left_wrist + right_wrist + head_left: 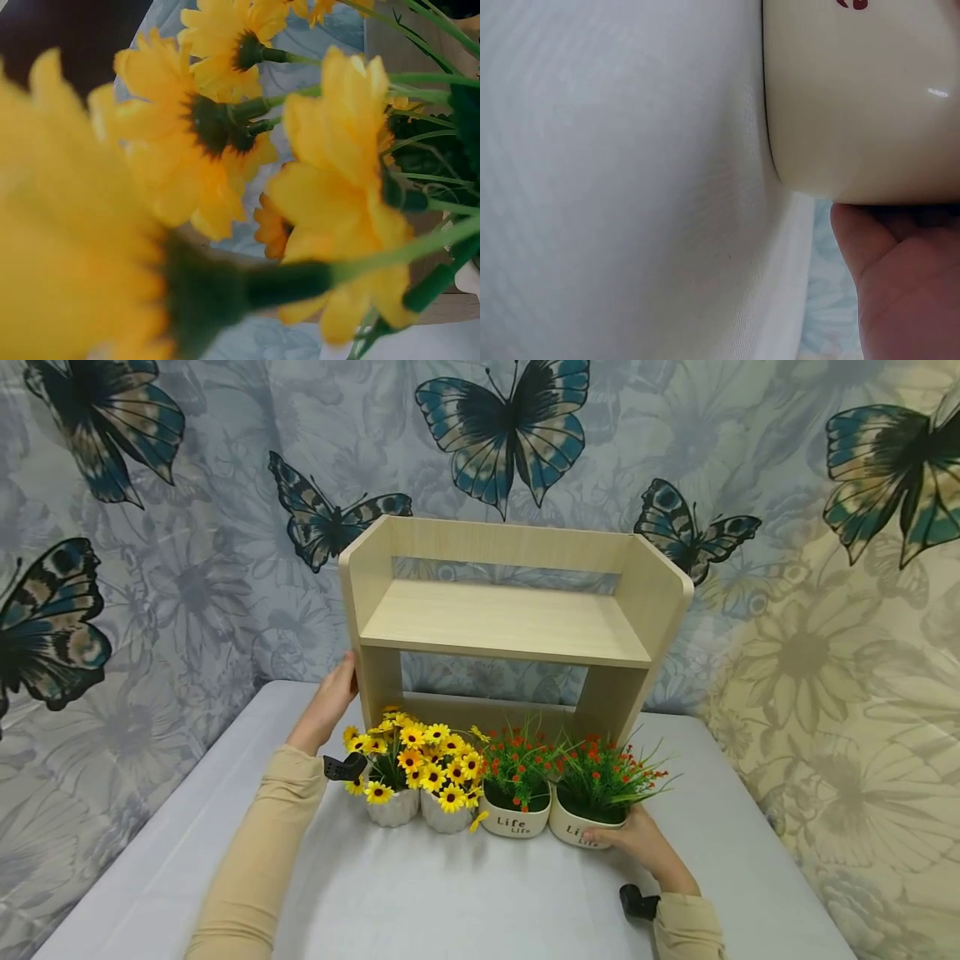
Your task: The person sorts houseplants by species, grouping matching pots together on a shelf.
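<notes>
A two-tier wooden shelf [502, 618] stands on a white-covered table. My left hand [330, 702] rests against the outside of its left panel. Four-sided cream pots printed "Life" hold red-flowered grass; my right hand [645, 847] grips the rightmost cream pot [577, 831] at its right end, thumb across the front. That pot's smooth side [862, 127] fills the upper right of the right wrist view, with the hand [911, 285] touching its end. Beside the left forearm, yellow daisies [431, 764] rise from two greyish-white pots; close yellow petals [330, 150] crowd the left wrist view.
The other cream pot [516, 822] stands between the gripped pot and the daisy pots, all in a row before the shelf. A white cloth [480, 902] covers the table. Butterfly-patterned fabric [202, 577] hangs close behind and at both sides.
</notes>
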{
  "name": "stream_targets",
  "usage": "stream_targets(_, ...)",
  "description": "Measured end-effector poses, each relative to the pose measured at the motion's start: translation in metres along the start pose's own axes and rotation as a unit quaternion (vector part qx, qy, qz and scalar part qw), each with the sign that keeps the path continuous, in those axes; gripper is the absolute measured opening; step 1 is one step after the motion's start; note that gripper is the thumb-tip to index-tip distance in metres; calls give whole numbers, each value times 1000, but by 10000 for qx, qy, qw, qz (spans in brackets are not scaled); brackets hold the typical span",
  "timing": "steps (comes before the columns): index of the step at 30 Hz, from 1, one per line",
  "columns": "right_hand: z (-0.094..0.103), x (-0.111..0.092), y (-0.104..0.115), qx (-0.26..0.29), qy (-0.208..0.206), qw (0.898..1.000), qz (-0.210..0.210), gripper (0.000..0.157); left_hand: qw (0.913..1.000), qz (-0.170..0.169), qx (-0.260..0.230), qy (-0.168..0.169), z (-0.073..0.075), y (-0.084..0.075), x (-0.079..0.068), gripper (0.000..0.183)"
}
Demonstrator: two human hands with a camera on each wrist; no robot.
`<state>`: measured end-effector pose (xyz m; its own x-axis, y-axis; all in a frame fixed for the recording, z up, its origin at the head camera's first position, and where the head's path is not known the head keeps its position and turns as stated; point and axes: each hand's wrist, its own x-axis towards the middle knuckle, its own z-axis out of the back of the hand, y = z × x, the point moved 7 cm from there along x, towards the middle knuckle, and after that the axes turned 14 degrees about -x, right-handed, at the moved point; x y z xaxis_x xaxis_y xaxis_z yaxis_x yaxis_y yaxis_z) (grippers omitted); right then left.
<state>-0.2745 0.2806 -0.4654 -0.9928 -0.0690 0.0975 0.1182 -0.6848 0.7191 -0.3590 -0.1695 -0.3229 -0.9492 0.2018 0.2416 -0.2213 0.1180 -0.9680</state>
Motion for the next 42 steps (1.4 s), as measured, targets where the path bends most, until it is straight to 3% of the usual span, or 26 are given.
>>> stream_targets(8,-2,0,-4,-121,-38,9998,-130,101,9998,-36,-114,-142,-11,-20,-11,65)
stream_targets(16,-2,-6,-6,-294,-4,9986,-433,99,9994,-210,-203,-158,-13,-22,-10,61)
stream_targets(23,15,-18,6,-178,-274,9991,-281,93,9992,-98,-382,44,-14,-19,-9,61)
stream_targets(27,33,-24,26,-176,-360,9991,-132,91,9990,-63,-434,112,-15,-20,-9,62)
stream_targets(32,55,-30,59,-288,-745,9955,510,84,9992,-23,-368,142,-16,-18,-8,64)
stream_targets(37,74,-28,100,-39,-1119,9861,1228,85,9988,-81,-466,84,-15,-19,-7,63)
stream_targets(42,91,-21,147,357,-1290,9712,1970,95,9987,-72,-499,35,-14,-19,-8,62)
